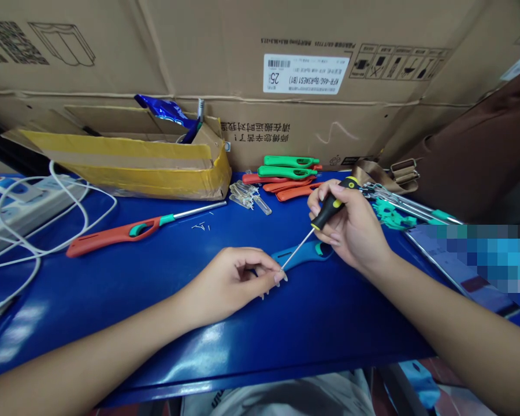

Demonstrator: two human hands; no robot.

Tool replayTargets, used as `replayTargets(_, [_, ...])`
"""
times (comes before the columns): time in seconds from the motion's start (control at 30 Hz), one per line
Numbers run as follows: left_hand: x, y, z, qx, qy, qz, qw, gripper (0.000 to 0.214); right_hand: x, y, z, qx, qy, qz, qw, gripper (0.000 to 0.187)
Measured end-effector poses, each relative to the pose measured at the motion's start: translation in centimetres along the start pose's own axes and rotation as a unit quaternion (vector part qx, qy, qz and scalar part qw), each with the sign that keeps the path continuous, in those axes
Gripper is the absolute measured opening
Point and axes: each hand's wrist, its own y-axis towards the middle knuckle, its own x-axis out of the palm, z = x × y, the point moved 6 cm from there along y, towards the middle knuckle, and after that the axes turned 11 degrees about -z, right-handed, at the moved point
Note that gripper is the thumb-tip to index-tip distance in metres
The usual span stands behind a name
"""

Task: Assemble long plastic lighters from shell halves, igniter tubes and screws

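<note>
The right hand point(351, 222) is closed round the black-and-yellow handle of a screwdriver point(327, 211), whose thin metal shaft slants down toward the left hand point(242, 277). The left hand is curled, its thumb and forefinger drawn together at the screwdriver's tip; whether they pinch something small there cannot be told. Just behind the left fingertips and under the shaft, a blue lighter casing point(305, 252) with a teal trigger lies on the blue worktop point(143, 277), partly hidden by both hands.

To the left lies a red-orange utility lighter point(112, 240) with a teal collar and a metal nozzle pointing right; small screws point(201, 227) are scattered near the nozzle. Beyond the hands is a pile of clear plastic pieces point(245, 193), beside stacked green casings point(286, 171) and orange casings point(294, 192). Teal plastic parts point(390, 214) and metal tubes point(407, 202) lie to the right of the right hand. A yellow-taped cardboard box point(156, 167) stands at the back, near a white power strip point(39, 202) at the left edge.
</note>
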Motion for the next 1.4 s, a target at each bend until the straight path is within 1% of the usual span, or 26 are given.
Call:
replayTargets(0.13, [0.3, -0.1, 0.4, 0.027, 0.03, -0.012, 0.999, 0.014, 0.3, -0.1, -0.2, 0.0, 0.005, -0.048, 0.999, 0.019])
replayTargets(0.27, [0.6, -0.2, 0.6, 0.047, 0.041, -0.025, 0.998, 0.013, 0.8, -0.3, -0.4, 0.005, 0.002, -0.078, 0.997, 0.02])
replayTargets(0.33, [0.6, -0.2, 0.7, 0.049, 0.038, -0.026, 0.998, 0.013, 1.0, -0.4, -0.6, -0.002, -0.007, -0.075, 0.997, 0.021])
replayTargets(0.5, [0.7, -0.3, 1.1, 0.053, 0.026, -0.027, 0.998, 0.017, 0.6, -0.8, -1.3, -0.064, -0.04, 0.001, 0.997, 0.021])
replayTargets(0.57, [0.7, -0.3, 1.2, 0.059, 0.026, -0.027, 0.998, 0.019, 0.5, -0.9, -1.4, -0.073, -0.05, 0.011, 0.996, 0.022])
replayTargets(0.67, [0.7, -0.2, 1.3, 0.066, 0.033, -0.025, 0.997, 0.018, 0.6, -0.9, -1.4, -0.072, -0.055, 0.001, 0.996, 0.022])
replayTargets(0.93, [0.7, -0.1, 1.1, 0.069, 0.046, -0.025, 0.996, 0.018, 1.3, -0.9, -1.4, -0.053, -0.041, -0.064, 0.996, 0.02])
replayTargets(1.2, [0.9, -0.2, 1.2, 0.071, 0.058, -0.034, 0.995, 0.018, 1.6, -1.2, -1.6, -0.04, -0.034, -0.086, 0.995, 0.013])
replayTargets(1.3, [0.9, -0.3, 1.2, 0.086, 0.089, -0.028, 0.992, 0.018, 1.7, -1.2, -1.7, -0.045, -0.04, -0.092, 0.994, 0.014])
replayTargets(1.4, [0.8, -0.5, 1.2, 0.099, 0.135, -0.007, 0.986, 0.017, 1.5, -1.3, -2.0, -0.058, -0.051, -0.079, 0.994, 0.015])
